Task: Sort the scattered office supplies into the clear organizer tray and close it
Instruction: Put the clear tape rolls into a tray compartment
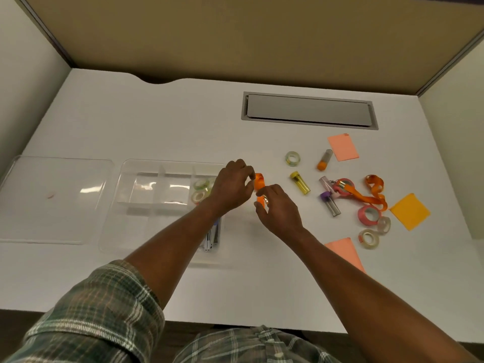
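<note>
Tape rolls (369,214), tubes (300,182) and sticky notes (410,211) lie scattered on the worktop (183,121) to my right. My left hand (233,187) and right hand (279,209) pinch an orange strap (259,180) in curled fingers (247,170), just right of the clear tray (125,179).

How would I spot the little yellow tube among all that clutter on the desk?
Start at the grey hatch set in the white desk and come toward the person, into the scattered supplies. The yellow tube lies just right of the right hand, on the near side of a pale tape roll. It is the only tube that is yellow all over, cap included.
</note>
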Demonstrator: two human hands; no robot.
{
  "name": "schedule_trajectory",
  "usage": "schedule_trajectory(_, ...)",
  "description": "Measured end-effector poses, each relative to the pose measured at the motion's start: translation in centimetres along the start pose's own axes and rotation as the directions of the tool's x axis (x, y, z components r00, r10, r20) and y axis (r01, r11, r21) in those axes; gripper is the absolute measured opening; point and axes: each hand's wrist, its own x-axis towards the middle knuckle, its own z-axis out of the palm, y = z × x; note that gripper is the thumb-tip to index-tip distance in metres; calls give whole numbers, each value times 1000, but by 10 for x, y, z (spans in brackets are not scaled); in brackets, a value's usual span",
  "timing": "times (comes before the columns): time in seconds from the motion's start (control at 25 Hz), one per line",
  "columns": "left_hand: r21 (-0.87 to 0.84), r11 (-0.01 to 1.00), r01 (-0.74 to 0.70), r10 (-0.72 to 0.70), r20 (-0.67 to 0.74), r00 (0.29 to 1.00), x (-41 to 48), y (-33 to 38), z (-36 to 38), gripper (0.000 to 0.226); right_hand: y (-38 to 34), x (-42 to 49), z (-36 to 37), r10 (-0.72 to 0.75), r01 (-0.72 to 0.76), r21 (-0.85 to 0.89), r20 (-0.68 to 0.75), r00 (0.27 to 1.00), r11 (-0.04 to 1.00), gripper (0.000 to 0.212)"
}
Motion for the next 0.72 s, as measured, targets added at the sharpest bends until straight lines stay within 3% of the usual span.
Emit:
schedule_trajectory(0.24, 10, 1000, -19, 17, 140, 990, 27, 47, 42, 19, 68, -18, -32, 131, -131, -48, -7, 991, 990, 25)
schedule_trajectory(0.56, 184, 981, -58, -5, 322, 947, 73, 84, 91, 53, 144, -50, -58, 205, -212, -116, -68, 976, 970, 28)
schedule_trajectory(0.72, 280, 959, -46, -64, 371, 926, 94, 93, 108, 64, 168, -63, -64, 256, -264, -171, -73, 964, 949, 44)
